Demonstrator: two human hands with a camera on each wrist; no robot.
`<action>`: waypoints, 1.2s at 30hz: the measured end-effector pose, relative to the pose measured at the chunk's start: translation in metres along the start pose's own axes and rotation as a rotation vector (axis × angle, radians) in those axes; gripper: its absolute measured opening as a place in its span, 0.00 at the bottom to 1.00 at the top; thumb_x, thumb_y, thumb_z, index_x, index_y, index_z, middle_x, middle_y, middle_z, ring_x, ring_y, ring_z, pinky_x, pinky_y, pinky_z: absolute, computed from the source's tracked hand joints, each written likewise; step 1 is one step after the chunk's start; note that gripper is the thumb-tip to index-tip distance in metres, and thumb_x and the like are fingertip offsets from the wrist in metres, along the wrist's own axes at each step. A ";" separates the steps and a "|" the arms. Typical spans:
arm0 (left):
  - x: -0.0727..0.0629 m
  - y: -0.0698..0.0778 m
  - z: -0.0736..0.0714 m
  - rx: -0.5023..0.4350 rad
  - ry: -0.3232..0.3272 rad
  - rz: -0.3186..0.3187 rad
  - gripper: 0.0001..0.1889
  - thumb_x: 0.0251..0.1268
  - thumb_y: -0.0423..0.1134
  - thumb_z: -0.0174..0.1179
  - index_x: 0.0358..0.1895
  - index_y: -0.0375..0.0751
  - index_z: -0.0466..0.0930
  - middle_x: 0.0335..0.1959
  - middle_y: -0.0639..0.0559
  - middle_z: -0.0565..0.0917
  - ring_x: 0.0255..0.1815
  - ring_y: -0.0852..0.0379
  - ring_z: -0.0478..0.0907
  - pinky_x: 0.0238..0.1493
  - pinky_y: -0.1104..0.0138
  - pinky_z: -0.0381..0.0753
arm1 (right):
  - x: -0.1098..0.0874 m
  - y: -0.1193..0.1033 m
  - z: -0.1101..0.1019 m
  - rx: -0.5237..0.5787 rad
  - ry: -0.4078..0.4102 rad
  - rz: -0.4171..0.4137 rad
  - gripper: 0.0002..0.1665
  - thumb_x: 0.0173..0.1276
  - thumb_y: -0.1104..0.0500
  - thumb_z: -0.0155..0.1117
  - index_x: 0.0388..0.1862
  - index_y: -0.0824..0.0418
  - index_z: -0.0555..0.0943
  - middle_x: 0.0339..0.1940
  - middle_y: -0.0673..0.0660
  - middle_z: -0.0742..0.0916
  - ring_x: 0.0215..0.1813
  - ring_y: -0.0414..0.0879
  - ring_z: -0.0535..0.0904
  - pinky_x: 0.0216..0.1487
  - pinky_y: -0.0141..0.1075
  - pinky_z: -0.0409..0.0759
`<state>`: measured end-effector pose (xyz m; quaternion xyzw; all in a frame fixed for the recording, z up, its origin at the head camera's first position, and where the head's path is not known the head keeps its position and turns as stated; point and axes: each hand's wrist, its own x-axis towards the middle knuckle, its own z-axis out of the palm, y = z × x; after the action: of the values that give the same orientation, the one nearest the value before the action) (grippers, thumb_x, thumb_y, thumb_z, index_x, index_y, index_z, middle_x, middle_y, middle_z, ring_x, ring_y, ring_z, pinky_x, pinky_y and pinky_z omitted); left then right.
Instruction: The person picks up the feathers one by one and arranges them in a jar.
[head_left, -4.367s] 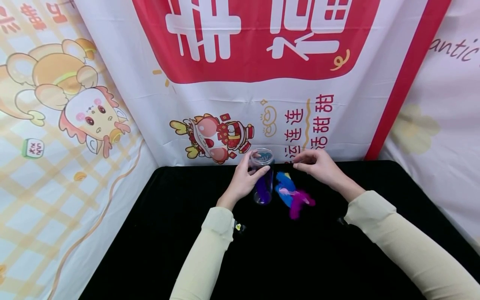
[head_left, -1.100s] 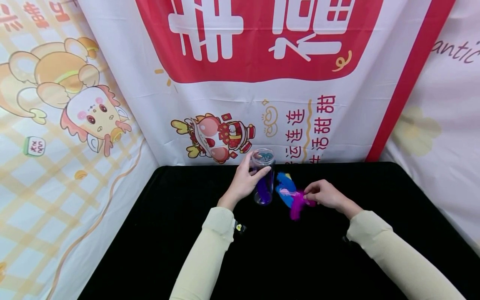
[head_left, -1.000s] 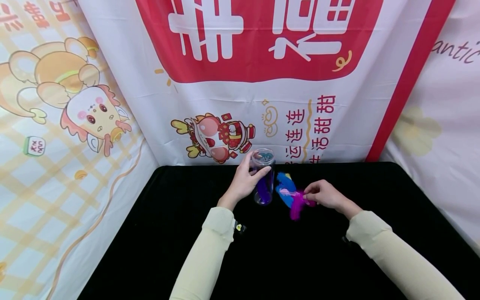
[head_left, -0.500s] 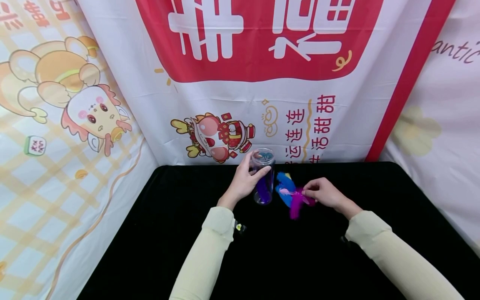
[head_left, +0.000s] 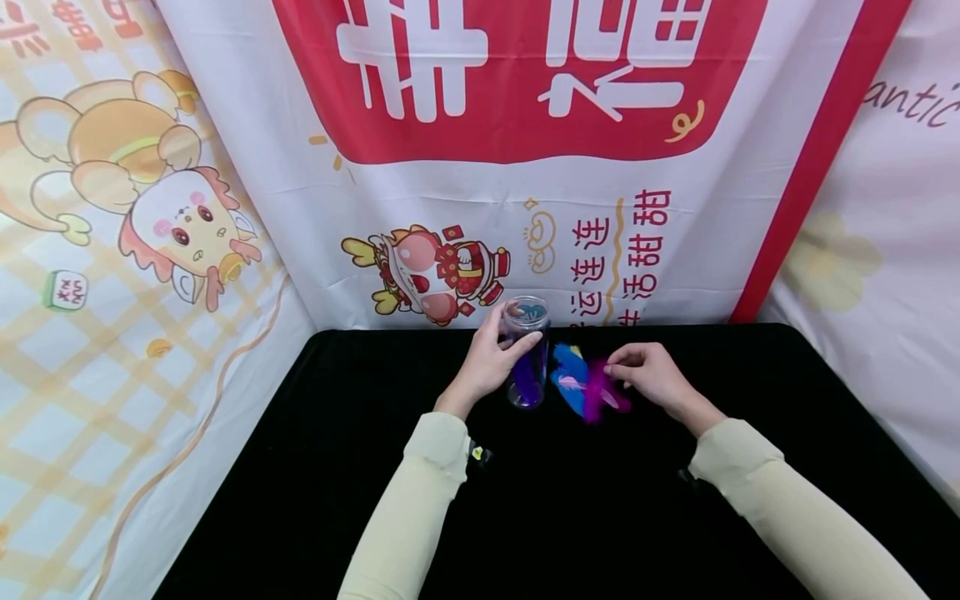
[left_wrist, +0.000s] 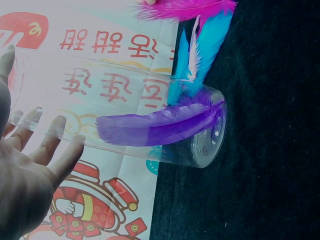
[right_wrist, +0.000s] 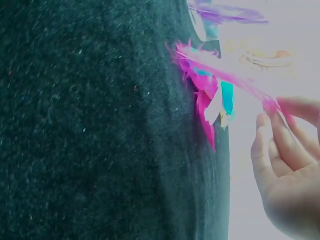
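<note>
My left hand (head_left: 482, 362) grips an upright clear jar (head_left: 538, 367) with no lid on it, thumb in front and fingers round the far side. A purple feather (left_wrist: 155, 127) stands inside the jar near its bottom. Between thumb and fingertips, my right hand (head_left: 654, 377) pinches the end of a magenta feather (right_wrist: 227, 75), which hangs down just right of the jar. Beneath it on the black cloth lies another magenta feather (right_wrist: 205, 112). Blue feathers (head_left: 570, 362), a pale pink feather (left_wrist: 193, 52) and a yellow tip (head_left: 576, 351) lie close by.
A black cloth (head_left: 525, 517) covers the table, whose back edge runs just behind the jar. Behind it hangs a white and red printed curtain (head_left: 450, 192). Printed cloths also hang on the left (head_left: 135, 375) and right (head_left: 862, 292).
My right hand has come down from above the feathers, pinched a magenta one and raised it slightly from the pile. My left hand and the jar stay where they were.
</note>
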<state>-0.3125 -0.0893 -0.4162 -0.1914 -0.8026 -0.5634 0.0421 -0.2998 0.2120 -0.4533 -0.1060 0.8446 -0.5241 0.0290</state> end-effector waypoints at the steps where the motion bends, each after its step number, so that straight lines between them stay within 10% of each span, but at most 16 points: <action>1: 0.000 0.000 0.000 0.000 -0.001 0.001 0.39 0.70 0.58 0.64 0.78 0.50 0.60 0.71 0.49 0.69 0.67 0.48 0.74 0.64 0.53 0.78 | 0.000 -0.002 0.000 0.011 0.013 0.000 0.12 0.70 0.62 0.71 0.45 0.71 0.86 0.41 0.65 0.90 0.39 0.48 0.86 0.38 0.42 0.87; 36: 0.002 -0.001 -0.001 -0.007 -0.011 -0.012 0.38 0.70 0.58 0.64 0.77 0.53 0.60 0.69 0.51 0.70 0.66 0.49 0.74 0.65 0.54 0.78 | 0.006 -0.032 -0.018 0.014 0.100 -0.030 0.12 0.69 0.61 0.72 0.44 0.70 0.85 0.37 0.58 0.91 0.35 0.41 0.85 0.36 0.34 0.85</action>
<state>-0.3148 -0.0900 -0.4163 -0.1896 -0.8020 -0.5655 0.0337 -0.3034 0.2126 -0.4159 -0.0924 0.8397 -0.5348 -0.0203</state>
